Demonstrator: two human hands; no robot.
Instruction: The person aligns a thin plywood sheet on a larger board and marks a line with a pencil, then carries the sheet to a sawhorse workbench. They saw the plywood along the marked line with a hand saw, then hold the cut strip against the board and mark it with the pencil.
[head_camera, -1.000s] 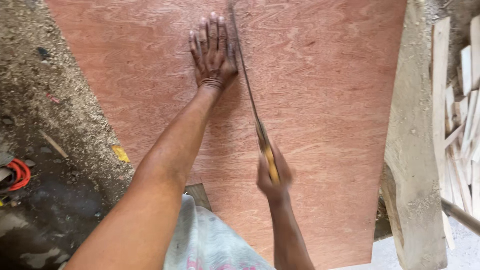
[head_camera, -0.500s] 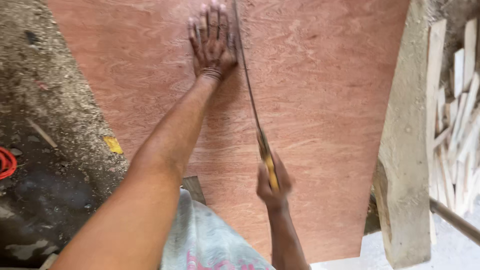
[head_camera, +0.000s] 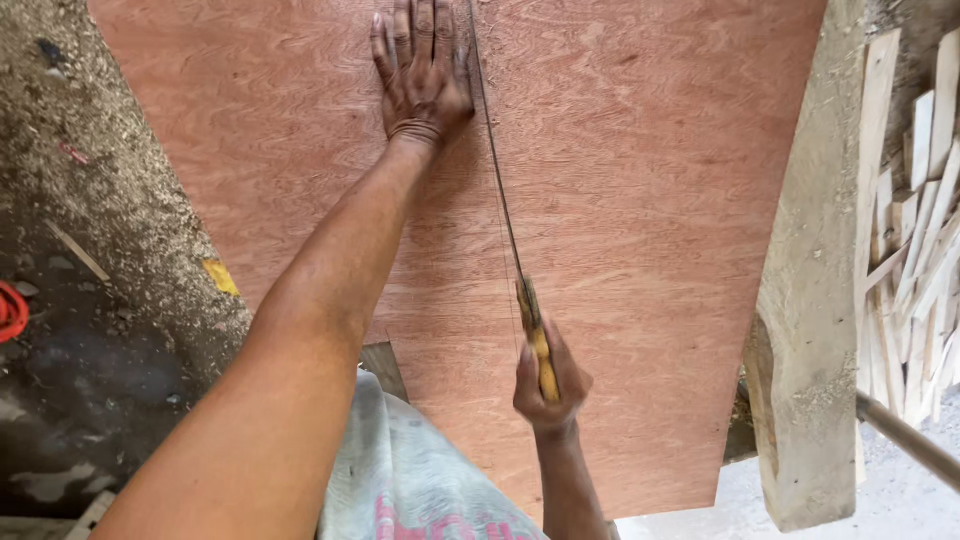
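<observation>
A large reddish plywood sheet (head_camera: 650, 200) fills the middle of the view. My left hand (head_camera: 420, 70) lies flat on it at the top, fingers spread, just left of a thin saw blade (head_camera: 495, 170). The blade runs edge-on down the sheet to a yellow wooden handle (head_camera: 537, 345). My right hand (head_camera: 545, 385) is closed around that handle near the sheet's lower part. My left forearm crosses the sheet diagonally from the lower left.
A thick rough timber beam (head_camera: 810, 330) stands along the sheet's right edge. Several pale wood offcuts (head_camera: 915, 240) are piled at the far right. Sawdust-covered ground (head_camera: 110, 190) lies left, with a red object (head_camera: 12, 312) at the left edge.
The view has shifted so my left hand sits higher in the frame. My right hand and the saw handle have moved a little down the sheet.
</observation>
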